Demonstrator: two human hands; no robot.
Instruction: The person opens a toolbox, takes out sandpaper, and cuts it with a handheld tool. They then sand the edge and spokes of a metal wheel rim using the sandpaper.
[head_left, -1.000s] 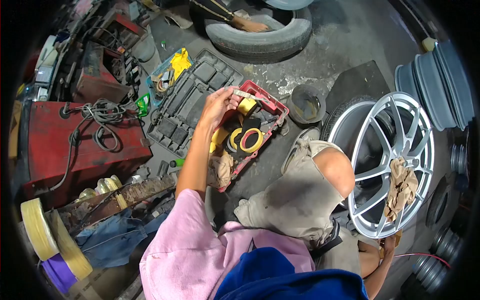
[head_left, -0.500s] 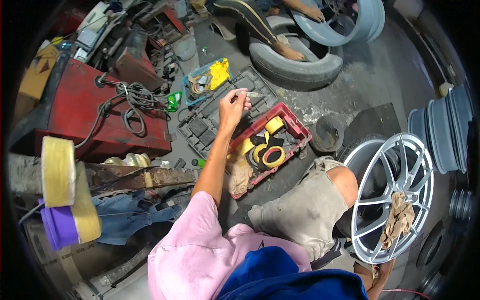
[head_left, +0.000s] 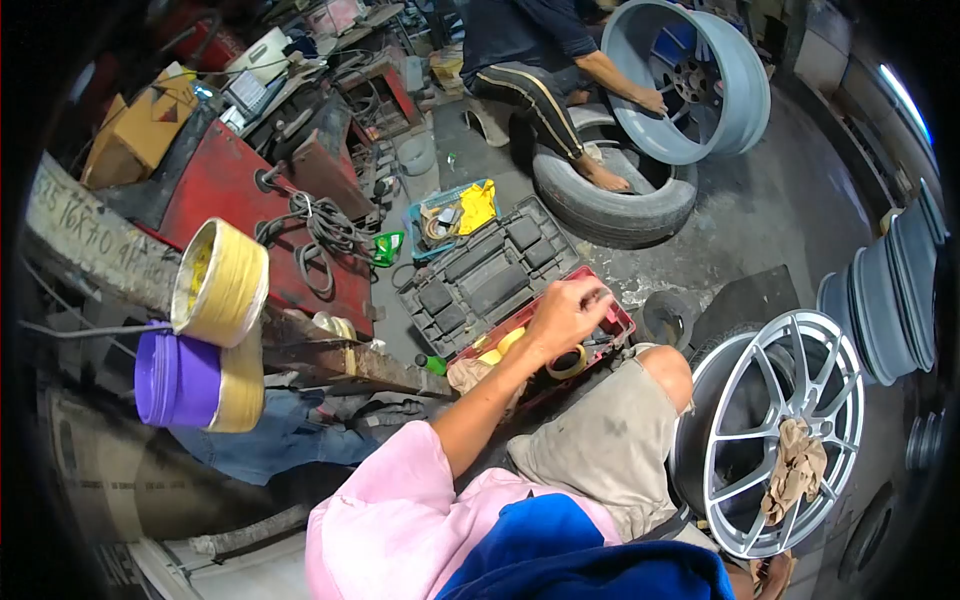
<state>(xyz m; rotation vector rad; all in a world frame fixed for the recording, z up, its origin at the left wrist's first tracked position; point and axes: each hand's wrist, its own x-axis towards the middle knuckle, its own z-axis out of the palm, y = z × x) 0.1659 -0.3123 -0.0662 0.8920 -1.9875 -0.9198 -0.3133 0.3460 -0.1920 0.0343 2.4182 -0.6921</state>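
My left hand point(head_left: 572, 315) is over the red toolbox tray point(head_left: 618, 322), its fingers curled together; what they hold, if anything, is too blurred to make out. Rolls of yellow tape point(head_left: 568, 362) lie in the tray below. Low at the right, my right hand point(head_left: 775, 575) is beside the lower rim of a silver spoked wheel point(head_left: 712, 432), its fingers mostly hidden. Crumpled brown paper point(head_left: 797, 470) rests on the wheel's spokes.
The toolbox's black lid point(head_left: 480, 285) lies beyond the tray, near a blue basket point(head_left: 425, 222). Another person point(head_left: 525, 45) touches a grey rim point(head_left: 625, 120) above a tyre point(head_left: 610, 215). A dark bucket point(head_left: 668, 318) stands right of the tray. Yellow and purple rolls point(head_left: 180, 378) are at left.
My left hand has moved from over the black lid to over the red tray, and the thin pale strip no longer shows clearly. The view has shifted, bringing more of the other person into sight.
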